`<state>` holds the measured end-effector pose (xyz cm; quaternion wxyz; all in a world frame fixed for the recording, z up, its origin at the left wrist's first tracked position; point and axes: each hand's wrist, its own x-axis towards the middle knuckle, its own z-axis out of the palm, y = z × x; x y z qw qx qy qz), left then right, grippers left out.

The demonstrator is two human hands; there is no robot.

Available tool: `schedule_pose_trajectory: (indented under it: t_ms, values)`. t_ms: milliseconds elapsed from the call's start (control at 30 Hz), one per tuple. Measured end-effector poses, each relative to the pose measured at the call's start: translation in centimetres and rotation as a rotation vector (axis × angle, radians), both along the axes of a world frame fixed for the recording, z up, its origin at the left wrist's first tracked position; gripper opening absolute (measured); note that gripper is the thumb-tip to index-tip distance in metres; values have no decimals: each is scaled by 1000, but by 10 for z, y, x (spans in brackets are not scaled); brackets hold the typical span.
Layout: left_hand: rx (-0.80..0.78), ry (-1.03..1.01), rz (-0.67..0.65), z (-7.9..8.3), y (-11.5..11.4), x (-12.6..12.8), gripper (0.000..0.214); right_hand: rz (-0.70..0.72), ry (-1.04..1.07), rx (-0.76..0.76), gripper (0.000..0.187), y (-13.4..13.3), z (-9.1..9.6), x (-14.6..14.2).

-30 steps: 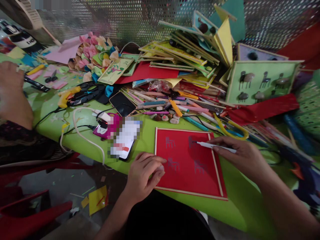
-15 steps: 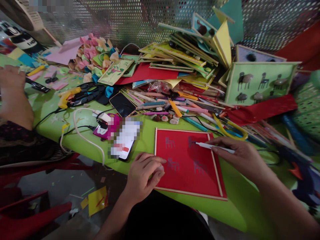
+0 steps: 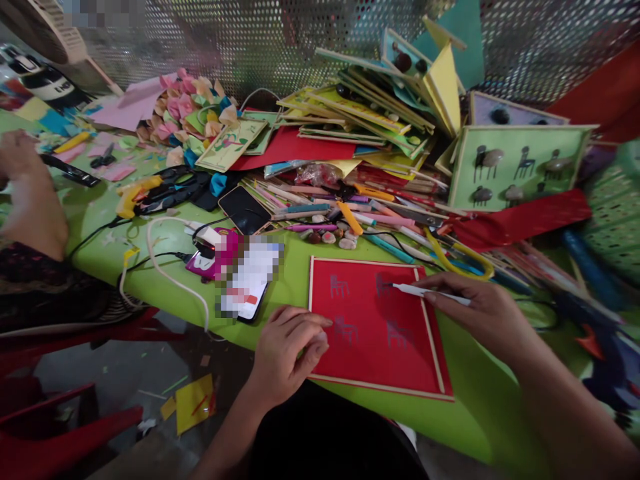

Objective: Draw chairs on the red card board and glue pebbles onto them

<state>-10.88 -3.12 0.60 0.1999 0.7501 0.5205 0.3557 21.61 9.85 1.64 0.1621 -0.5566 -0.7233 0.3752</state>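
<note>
A red card (image 3: 370,360) edged with thin pale sticks lies on the green table in front of me. Several small chair shapes are drawn on it in dark lines. My right hand (image 3: 465,303) pinches a white pen (image 3: 413,290), its dark tip at the upper right chair drawing (image 3: 383,285). Over the card's left edge rests my left hand (image 3: 293,347), fingers loosely bent, thumb apart from the palm, with nothing visible held.
A phone (image 3: 253,280) and a pink power block (image 3: 225,253) lie to the left. Behind the card are pebbles (image 3: 327,237), pens and stacked framed cards (image 3: 360,110). A green framed picture (image 3: 525,167) leans at right. Another person's hand (image 3: 20,157) is at far left.
The other person's hand at far left has shifted slightly, along with a black object beside it. My hands, the pen and the card look almost the same.
</note>
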Motion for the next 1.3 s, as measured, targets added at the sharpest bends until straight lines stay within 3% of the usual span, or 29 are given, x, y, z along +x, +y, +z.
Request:
schedule_pose_trajectory:
  t_ms: [1300]
  values:
    - [-20, -15, -9, -2, -1, 0, 11, 14, 35, -36, 45, -1, -4, 1]
